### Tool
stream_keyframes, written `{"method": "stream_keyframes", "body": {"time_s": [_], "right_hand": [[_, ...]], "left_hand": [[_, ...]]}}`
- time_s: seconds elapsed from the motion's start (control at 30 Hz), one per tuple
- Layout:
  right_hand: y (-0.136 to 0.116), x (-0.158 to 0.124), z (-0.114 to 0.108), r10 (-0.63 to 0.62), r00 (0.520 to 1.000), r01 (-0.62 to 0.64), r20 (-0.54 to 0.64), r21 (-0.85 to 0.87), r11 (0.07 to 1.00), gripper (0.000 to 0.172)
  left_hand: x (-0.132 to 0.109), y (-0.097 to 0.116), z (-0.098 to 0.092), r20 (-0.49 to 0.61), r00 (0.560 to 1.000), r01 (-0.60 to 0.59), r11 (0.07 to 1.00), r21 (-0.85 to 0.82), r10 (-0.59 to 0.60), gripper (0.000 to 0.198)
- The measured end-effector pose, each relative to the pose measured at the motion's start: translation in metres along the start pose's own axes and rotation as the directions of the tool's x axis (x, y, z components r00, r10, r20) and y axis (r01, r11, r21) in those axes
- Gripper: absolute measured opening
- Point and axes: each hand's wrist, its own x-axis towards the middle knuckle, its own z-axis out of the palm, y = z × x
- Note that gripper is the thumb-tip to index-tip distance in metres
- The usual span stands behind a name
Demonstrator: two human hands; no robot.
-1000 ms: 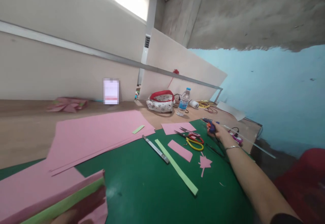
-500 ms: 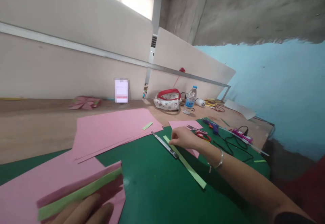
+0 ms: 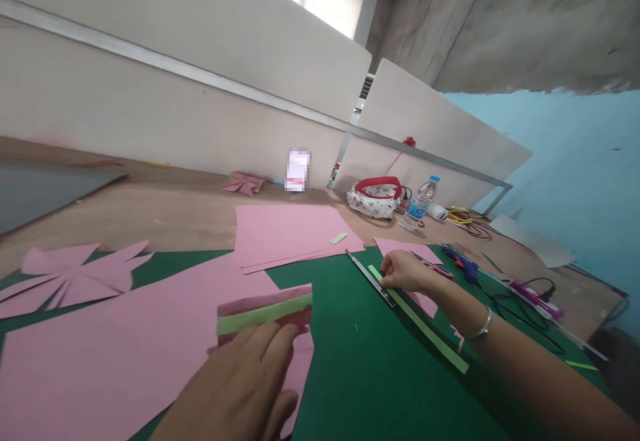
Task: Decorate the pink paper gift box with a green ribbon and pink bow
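Observation:
My left hand (image 3: pixel 240 381) is closed on a folded pink paper piece (image 3: pixel 295 293) at the bottom centre. A light green band (image 3: pixel 263 314) runs along this piece, and its lower part is hidden by my fingers. My right hand (image 3: pixel 403 269) pinches a long light green paper strip (image 3: pixel 435 336) near its far end. The strip slants toward me over the green mat. Just left of my right fingertips lies a slim silver tool (image 3: pixel 370 278) that looks like a craft knife. Scissors (image 3: pixel 440 268) lie partly hidden behind my right wrist.
Pink sheets (image 3: pixel 295 228) and a larger pink sheet (image 3: pixel 125 348) lie on the green mat (image 3: pixel 345 374). Pink petal cutouts (image 3: pixel 75 274) are at left. A glue gun (image 3: pixel 463 264), power strip (image 3: pixel 537 298), water bottle (image 3: pixel 420 204), pouch (image 3: pixel 375 198) and phone (image 3: pixel 297 169) stand beyond.
The view has swung left, bringing the petal cutouts into sight. More of my left hand shows, still on the folded pink piece. My right hand keeps its pinch on the green strip.

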Motion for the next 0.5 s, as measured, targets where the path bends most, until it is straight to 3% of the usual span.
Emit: {"method": "stream_keyframes", "body": {"time_s": [0.17,0.27,0.37,0.43,0.5], "right_hand": [[0.005,-0.004,0.002,-0.080,0.993,0.083,-0.085,0.028,0.996,0.022],[0.003,-0.014,-0.012,-0.154,0.942,0.168,-0.297,0.021,0.986,0.019],[-0.013,-0.031,-0.026,-0.271,0.803,0.311,-0.530,-0.013,0.950,0.014],[-0.031,-0.042,-0.024,-0.405,0.700,0.464,-0.588,-0.056,0.884,0.009],[-0.051,-0.047,-0.007,-0.551,0.587,0.620,-0.593,-0.108,0.777,0.009]], "left_hand": [[0.004,0.013,-0.015,0.050,0.983,0.180,0.972,-0.153,-0.175,0.060],[0.009,0.018,-0.024,0.112,0.969,0.242,0.934,-0.264,-0.219,0.057],[0.015,0.016,-0.029,0.205,0.940,0.327,0.894,-0.307,-0.273,0.060],[0.018,0.013,-0.030,0.295,0.904,0.397,0.862,-0.314,-0.309,0.060],[0.020,0.011,-0.031,0.338,0.885,0.429,0.842,-0.327,-0.320,0.057]]}}
